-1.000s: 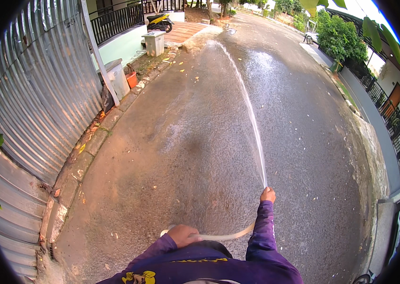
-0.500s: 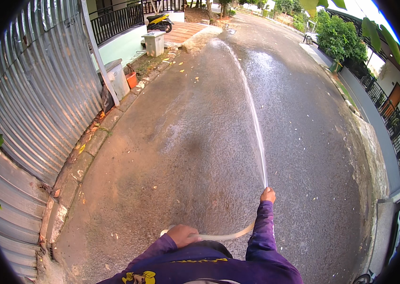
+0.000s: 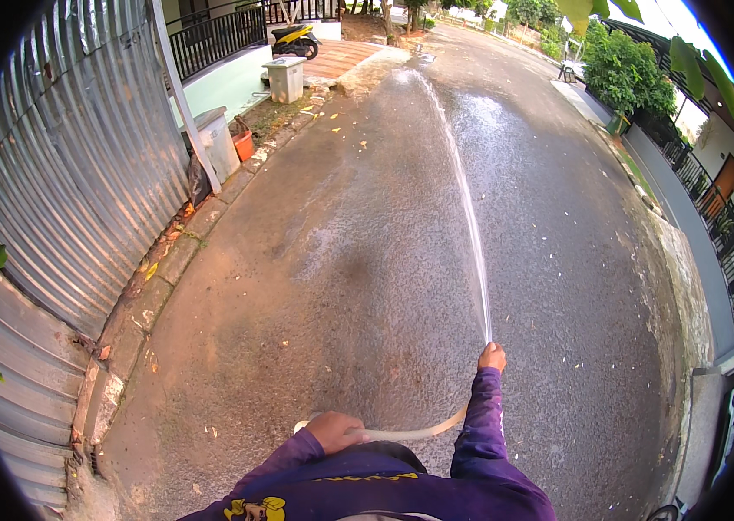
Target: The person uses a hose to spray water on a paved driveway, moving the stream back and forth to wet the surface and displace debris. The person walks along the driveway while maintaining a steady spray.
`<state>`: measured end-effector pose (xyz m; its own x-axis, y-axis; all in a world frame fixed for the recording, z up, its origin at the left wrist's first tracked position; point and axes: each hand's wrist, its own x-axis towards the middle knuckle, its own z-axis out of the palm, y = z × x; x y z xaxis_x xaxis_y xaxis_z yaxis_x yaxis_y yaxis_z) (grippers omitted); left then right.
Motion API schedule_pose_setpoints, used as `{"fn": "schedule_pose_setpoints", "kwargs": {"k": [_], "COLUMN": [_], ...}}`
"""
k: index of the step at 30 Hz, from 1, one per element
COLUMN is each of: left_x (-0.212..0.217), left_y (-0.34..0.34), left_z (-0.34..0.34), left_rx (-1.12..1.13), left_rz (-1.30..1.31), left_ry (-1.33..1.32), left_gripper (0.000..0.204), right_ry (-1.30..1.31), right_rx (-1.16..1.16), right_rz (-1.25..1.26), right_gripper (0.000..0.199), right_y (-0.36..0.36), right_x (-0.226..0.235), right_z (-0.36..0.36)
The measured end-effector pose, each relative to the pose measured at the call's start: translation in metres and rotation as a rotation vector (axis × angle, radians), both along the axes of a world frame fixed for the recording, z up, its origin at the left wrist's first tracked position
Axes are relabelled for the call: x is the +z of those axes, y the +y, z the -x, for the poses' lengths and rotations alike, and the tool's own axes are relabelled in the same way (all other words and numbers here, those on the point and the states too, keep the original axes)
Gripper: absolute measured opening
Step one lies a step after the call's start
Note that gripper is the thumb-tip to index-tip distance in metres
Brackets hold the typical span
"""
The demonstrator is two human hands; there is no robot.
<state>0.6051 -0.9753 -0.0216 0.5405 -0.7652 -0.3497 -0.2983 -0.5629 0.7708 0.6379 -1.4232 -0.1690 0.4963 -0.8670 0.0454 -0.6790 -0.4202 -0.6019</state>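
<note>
A pale hose (image 3: 415, 432) runs across in front of my body. My left hand (image 3: 336, 431) is closed around it close to my waist, and a short bit of hose pokes out on that hand's left. With the arm stretched forward, my right hand (image 3: 492, 356) grips the hose at its outlet; the hose end itself is hidden by the fingers. From there a white jet of water (image 3: 464, 187) arcs forward and slightly left, landing far up the wet road (image 3: 367, 304). Purple sleeves cover both arms.
Corrugated metal fencing (image 3: 80, 165) and a kerb line the left. Beyond stand a grey bin box (image 3: 285, 80), an orange bucket (image 3: 244, 145) and a yellow-black scooter (image 3: 296, 42). A low wall with black railing (image 3: 723, 230) and a bush (image 3: 628, 74) edge the right.
The view has shifted very slightly. Both hands keep their hold on the hose, and the water jet keeps nearly the same arc.
</note>
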Motion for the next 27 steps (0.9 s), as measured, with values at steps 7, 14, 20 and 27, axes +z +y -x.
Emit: {"fn": "schedule_pose_setpoints", "kwargs": {"k": [7,14,20,27], "left_x": [-0.001,-0.002,-0.001,-0.003], "left_y": [0.002,0.002,0.003,0.005], "left_z": [-0.002,-0.001,-0.001,0.001], "left_rx": [-0.005,-0.002,0.004,0.008], "left_rz": [-0.027,-0.02,-0.005,0.0], "left_ry": [0.019,0.007,0.0,-0.017], "left_gripper": [0.042,0.042,0.042,0.042], "right_ry": [0.006,0.005,0.019,0.031], "right_rx": [-0.017,0.0,0.021,0.029], "right_rz": [-0.016,-0.008,-0.003,-0.03], "right_gripper": [0.039,0.039,0.039,0.039], "right_y": [0.002,-0.001,0.0,0.005], "right_x": [-0.001,-0.007,-0.013,-0.01], "right_z": [-0.004,-0.006,-0.003,-0.003]}}
